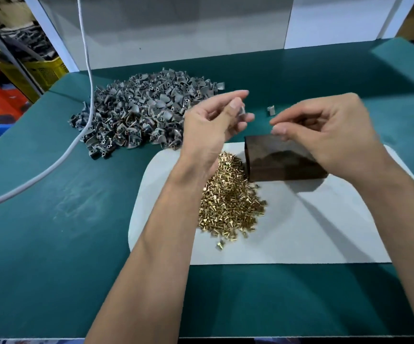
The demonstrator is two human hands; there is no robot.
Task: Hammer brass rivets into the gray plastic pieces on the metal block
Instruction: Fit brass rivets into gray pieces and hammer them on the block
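Here, left hand (213, 125): pinching a small gray plastic piece (242, 111).
Right hand (325, 131): fingertips pressed together, contents unclear, above dark rectangular metal block (280, 160).
Brass rivets (230, 199): heaped on white sheet (312, 232).

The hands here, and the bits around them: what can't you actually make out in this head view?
- Right hand: its pinched fingertips are motion-blurred; whether they hold a rivet cannot be told.
- Gray plastic piece in the left hand: mostly hidden by fingers.
- Metal block: its right part is covered by the right hand.
- Rivet pile: its left edge lies under the left forearm.
- No hammer in view.
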